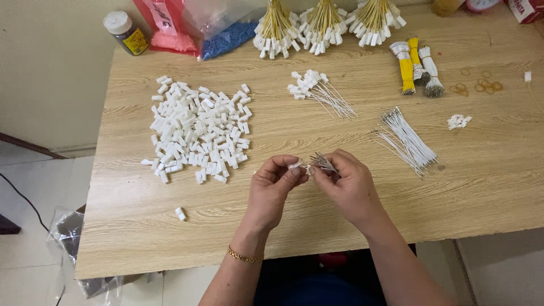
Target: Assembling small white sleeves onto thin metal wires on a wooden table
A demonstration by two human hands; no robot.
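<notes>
The small white connector housing [296, 165] sits pinched between the thumb and forefinger of my left hand [272, 190], right at the fingertips and just above the near middle of the wooden table [317, 221]. Touching it from the right is a little bunch of thin wires with metal ends [323, 162], which my right hand [350, 187] grips between thumb and curled fingers, their tips pointing toward the housing. Both hands are closed in a pinch, fingertips nearly meeting. A gold bracelet [245, 256] circles my left wrist. To the left of my hands lies a wide heap of loose white housings [198, 130], with one stray housing [180, 213] nearer the table edge. Beyond my hands is a small pile of finished white wires with housings [317, 90], and to the right a fanned bundle of bare white wires [408, 139]. Along the far edge stand bundles of yellow wires with white housings [326, 22].
</notes>
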